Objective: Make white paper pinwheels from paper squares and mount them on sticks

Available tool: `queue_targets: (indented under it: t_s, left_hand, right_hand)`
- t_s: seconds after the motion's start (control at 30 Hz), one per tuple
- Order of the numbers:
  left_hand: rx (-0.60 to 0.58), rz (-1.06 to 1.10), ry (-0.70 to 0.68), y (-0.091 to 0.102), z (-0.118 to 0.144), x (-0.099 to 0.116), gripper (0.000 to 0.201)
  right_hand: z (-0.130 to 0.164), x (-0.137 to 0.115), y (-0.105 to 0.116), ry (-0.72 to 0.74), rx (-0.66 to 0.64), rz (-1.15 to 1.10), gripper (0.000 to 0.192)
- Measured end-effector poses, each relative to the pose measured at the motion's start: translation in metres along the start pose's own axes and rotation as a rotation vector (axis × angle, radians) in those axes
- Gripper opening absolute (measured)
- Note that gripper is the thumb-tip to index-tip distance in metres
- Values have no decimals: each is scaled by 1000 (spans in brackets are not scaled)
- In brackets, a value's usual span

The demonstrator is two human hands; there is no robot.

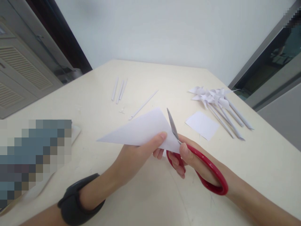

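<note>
A white sheet of paper (138,127), folded to a triangle, is pinched in my left hand (141,152), thumb on top and fingertips showing beneath. In my right hand (188,157) are red-handled scissors (209,163); my thumb is through one loop and my fingers are around the other. One scissor blade lies over the right side of the folded paper, and the second blade is hidden behind it. Just right of the blades, a flat white paper square (202,125) lies on the table. A dark band (81,199) is on my left wrist.
Several white paper pinwheels with rolled sticks (215,97) are piled at the right. Three short paper tubes (119,91) and a longer thin stick (144,104) lie farther back. Small scraps (122,110) dot the table (169,77). A pixelated area covers the left edge.
</note>
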State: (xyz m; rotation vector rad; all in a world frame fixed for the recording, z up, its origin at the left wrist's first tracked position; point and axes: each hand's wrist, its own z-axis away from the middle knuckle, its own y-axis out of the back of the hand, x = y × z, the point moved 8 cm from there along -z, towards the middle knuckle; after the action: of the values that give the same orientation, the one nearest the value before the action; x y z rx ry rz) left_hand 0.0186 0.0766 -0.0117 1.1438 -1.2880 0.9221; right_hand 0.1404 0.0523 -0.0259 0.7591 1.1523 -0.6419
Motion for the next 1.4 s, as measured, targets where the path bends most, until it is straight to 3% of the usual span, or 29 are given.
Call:
queue_targets:
  t_s: [0.23,0.4,0.57,0.67,0.77,0.83,0.9,1.03,1.17,1.4]
  left_hand:
    - [-4,45,-1,-1,-2,1,37]
    - [-55,-65,26,-6,2,-1,41]
    - [-93,-48,96,-7,-1,-8,36]
    - [-235,-41,235,-14,0,-19,20]
    - [-436,-64,316,-26,7,-25,7]
    - [-475,-94,278,-27,8,-24,17]
    - [-415,-113,218,-21,2,-22,30]
    - [-210,-46,174,-5,-13,-18,17]
    - [-55,2,66,5,-21,-6,16]
    - [28,114,1,13,-20,0,7]
  right_hand:
    - [0,4,-2,-12,13,-12,45]
    - [-1,9,2,-32,41,-119,41]
    - [-3,5,29,41,212,-122,42]
    - [-4,2,45,30,305,-137,31]
    - [-7,-1,47,21,300,-197,23]
    - [-9,-4,42,33,264,-218,26]
    - [-10,-6,38,65,253,-202,28]
    - [-8,-8,41,137,336,-138,28]
    - [-8,-7,44,145,362,-146,28]
    - [-11,-6,36,139,284,-171,28]
